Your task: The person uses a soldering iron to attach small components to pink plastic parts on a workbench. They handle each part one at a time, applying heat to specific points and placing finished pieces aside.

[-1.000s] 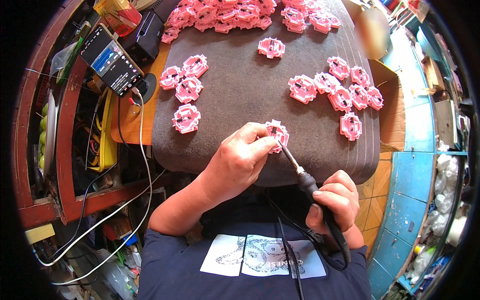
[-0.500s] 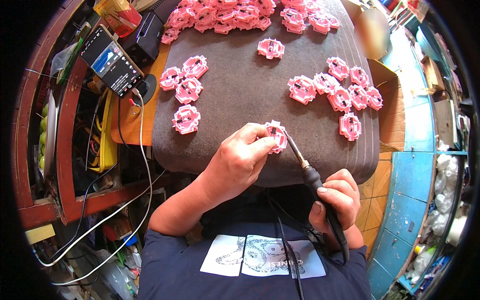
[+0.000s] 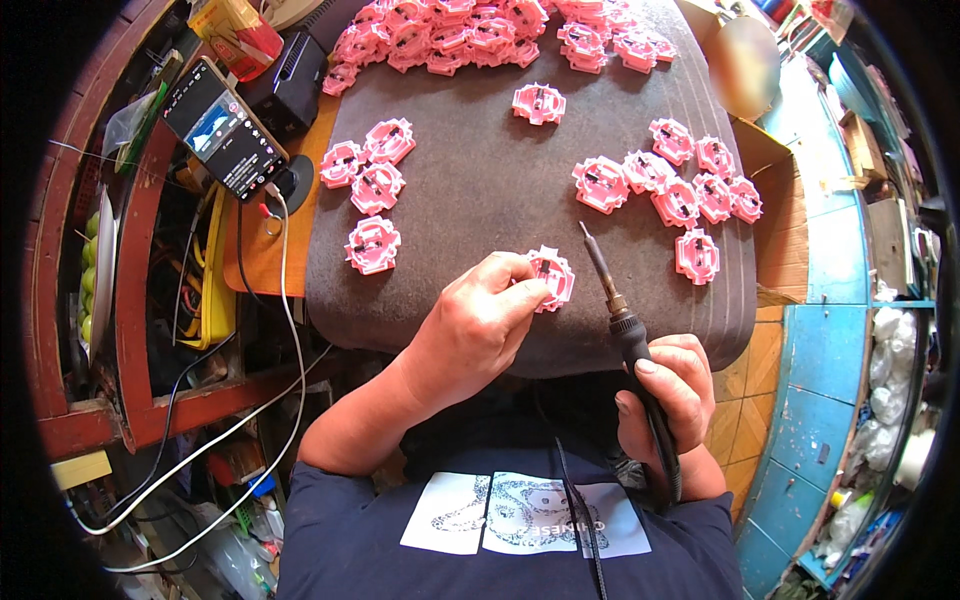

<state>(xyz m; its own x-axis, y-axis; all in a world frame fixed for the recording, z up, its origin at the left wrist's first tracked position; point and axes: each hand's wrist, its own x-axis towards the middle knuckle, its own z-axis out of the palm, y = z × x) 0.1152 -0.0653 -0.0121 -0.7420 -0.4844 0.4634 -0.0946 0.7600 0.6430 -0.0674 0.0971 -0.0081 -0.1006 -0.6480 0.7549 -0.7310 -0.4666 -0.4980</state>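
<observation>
Between thumb and fingers, my left hand (image 3: 487, 305) pinches a pink plastic housing (image 3: 553, 278) with small dark parts inside, near the front of the dark mat. My right hand (image 3: 672, 395) is wrapped round the black handle of a soldering iron (image 3: 630, 335). The iron's metal tip points up and away, to the right of the held housing and apart from it. One like housing (image 3: 539, 103) lies alone farther back. Several more form a cluster (image 3: 676, 200) on the right, and others sit in a group (image 3: 376, 187) on the left.
A large heap of pink housings (image 3: 440, 35) covers the mat's far edge. At the left, a phone (image 3: 222, 130) stands on a holder with a white cable (image 3: 290, 300) hanging down. A cardboard box (image 3: 775, 210) is beside the table's right edge.
The soldering iron's tip has moved away from the held housing, and now points farther up. My left hand keeps its grip almost in place.
</observation>
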